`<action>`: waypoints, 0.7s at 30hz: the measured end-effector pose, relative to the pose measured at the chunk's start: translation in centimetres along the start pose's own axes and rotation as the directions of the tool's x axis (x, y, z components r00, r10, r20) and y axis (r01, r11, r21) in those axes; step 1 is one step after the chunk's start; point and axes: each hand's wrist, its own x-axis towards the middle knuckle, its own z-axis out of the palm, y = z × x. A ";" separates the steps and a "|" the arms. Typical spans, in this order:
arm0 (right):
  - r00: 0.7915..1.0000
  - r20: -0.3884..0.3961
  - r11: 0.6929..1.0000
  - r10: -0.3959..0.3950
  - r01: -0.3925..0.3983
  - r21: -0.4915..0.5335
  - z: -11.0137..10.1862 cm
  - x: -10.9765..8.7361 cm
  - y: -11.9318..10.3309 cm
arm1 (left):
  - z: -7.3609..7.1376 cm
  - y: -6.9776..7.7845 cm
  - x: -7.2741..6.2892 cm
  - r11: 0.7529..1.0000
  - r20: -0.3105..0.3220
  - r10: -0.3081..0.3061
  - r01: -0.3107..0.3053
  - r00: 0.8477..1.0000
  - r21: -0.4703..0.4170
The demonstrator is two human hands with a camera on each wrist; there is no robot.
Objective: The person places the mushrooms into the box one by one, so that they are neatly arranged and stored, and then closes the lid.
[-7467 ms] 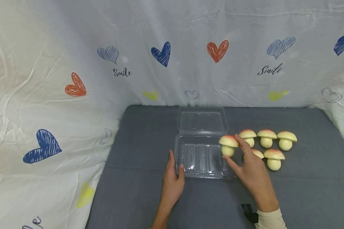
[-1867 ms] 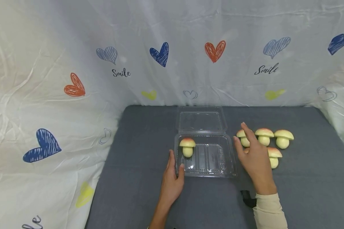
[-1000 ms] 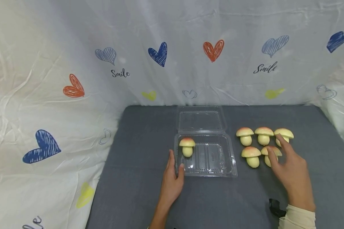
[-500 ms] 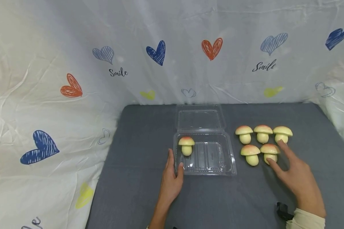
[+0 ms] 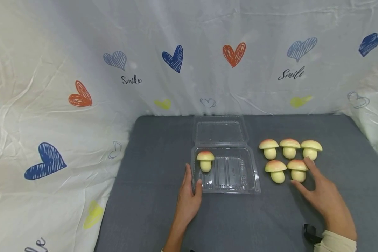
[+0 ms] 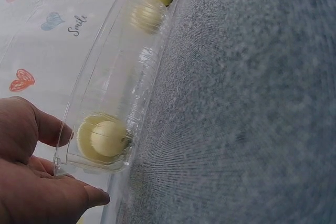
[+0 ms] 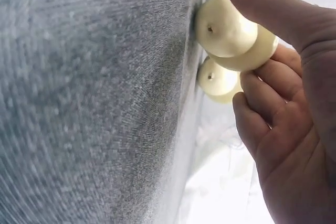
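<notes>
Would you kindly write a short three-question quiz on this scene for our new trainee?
1. How many mushrooms lie outside the clear container?
2. True or false: the container's lid is closed.
3. Which hand holds the container: A) left; B) right; C) neither?

Key:
1. Five; one more lies inside, toward the left.
2. False; it lies open behind the base.
3. A; the left hand is at the near left corner.

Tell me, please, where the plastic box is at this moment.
In the head view, the box lies on the grey cloth, between the left hand at its left side and five mushrooms to its right.
</notes>
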 end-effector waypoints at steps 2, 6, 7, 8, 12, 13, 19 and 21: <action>1.000 -0.005 1.000 0.005 -0.005 -0.002 0.1 0.0 0.0 | 0.0 -0.1 0.0 1.000 0.002 0.003 -0.003 1.000 -0.004; 1.000 -0.013 1.000 0.012 -0.012 -0.003 0.1 -0.1 0.0 | 0.0 -0.1 0.0 1.000 0.005 0.005 -0.005 1.000 -0.007; 1.000 -0.014 1.000 0.012 -0.012 -0.003 0.2 -0.1 0.0 | 0.0 -0.1 0.0 1.000 0.005 0.004 -0.004 1.000 -0.005; 1.000 -0.016 1.000 0.013 -0.013 -0.005 0.2 0.0 0.0 | 0.0 -0.1 0.0 1.000 0.004 0.004 -0.004 1.000 -0.004; 1.000 -0.028 1.000 0.013 -0.013 -0.002 0.3 0.1 0.0 | 0.0 -0.2 0.1 1.000 0.003 -0.002 0.002 1.000 0.001; 0.999 -0.032 1.000 0.013 -0.013 -0.001 0.4 0.2 -0.1 | 0.0 -0.2 0.1 1.000 0.003 -0.004 0.004 1.000 0.000; 0.998 -0.058 1.000 0.008 -0.008 0.000 0.6 0.3 -0.1 | 0.0 -0.1 0.1 1.000 0.005 -0.015 0.015 1.000 0.000; 0.998 -0.066 1.000 0.006 -0.006 -0.002 0.6 0.3 -0.2 | 0.0 -0.1 0.1 1.000 0.004 -0.015 0.015 1.000 0.001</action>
